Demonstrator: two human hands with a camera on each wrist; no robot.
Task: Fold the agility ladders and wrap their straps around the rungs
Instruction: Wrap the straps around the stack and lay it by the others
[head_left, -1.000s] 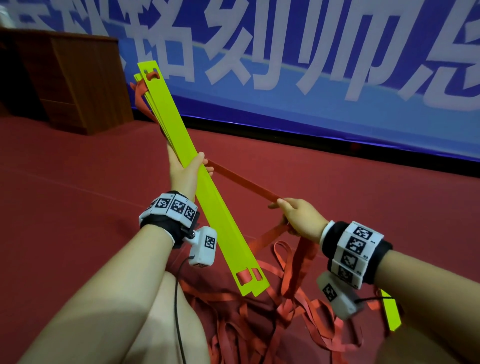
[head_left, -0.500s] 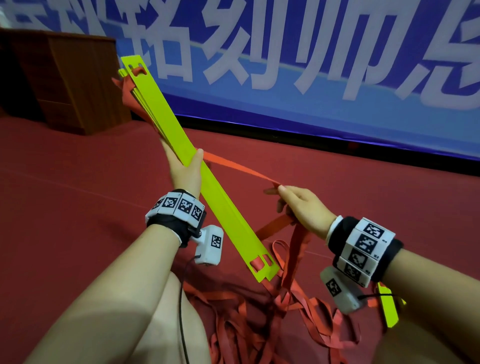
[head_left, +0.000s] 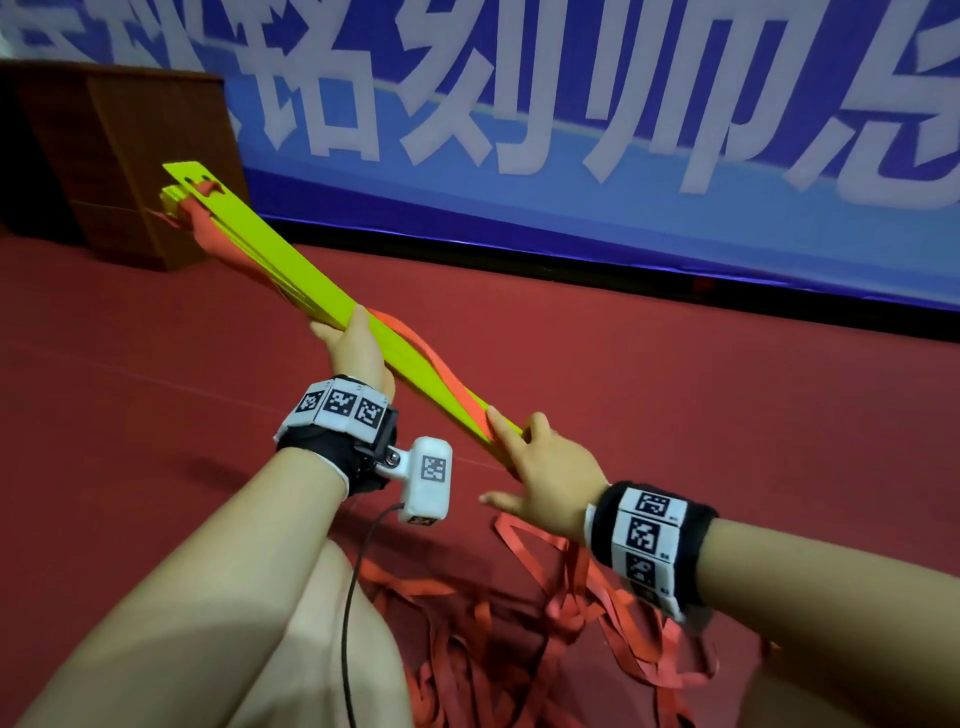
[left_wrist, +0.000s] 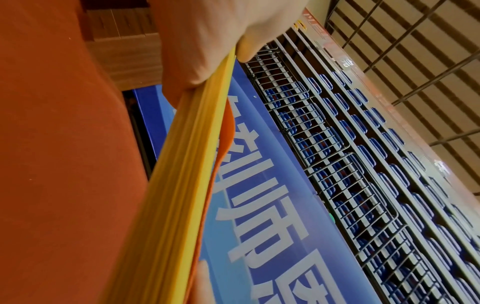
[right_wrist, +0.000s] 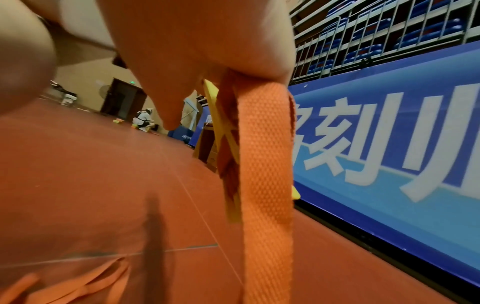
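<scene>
A stack of yellow-green ladder rungs (head_left: 291, 265) slants from the upper left down to the middle of the head view. My left hand (head_left: 355, 340) grips the stack around its middle; from the left wrist the rung edges (left_wrist: 182, 164) run under its fingers (left_wrist: 207, 41). An orange strap (head_left: 441, 374) lies along the top of the rungs. My right hand (head_left: 519, 434) is at the stack's near end and holds the strap there. In the right wrist view the strap (right_wrist: 265, 164) hangs down from under the fingers, in front of the rung ends (right_wrist: 221, 127).
A tangle of loose orange straps (head_left: 519, 623) lies on the red floor (head_left: 130, 415) below my hands, beside my knee (head_left: 332, 649). A wooden cabinet (head_left: 130, 156) and a blue banner wall (head_left: 623, 156) stand behind. A person (right_wrist: 144, 121) crouches far off.
The rung stack has tilted lower and flatter. My right hand has come in from the right to the stack's near end, laying the strap along the rungs.
</scene>
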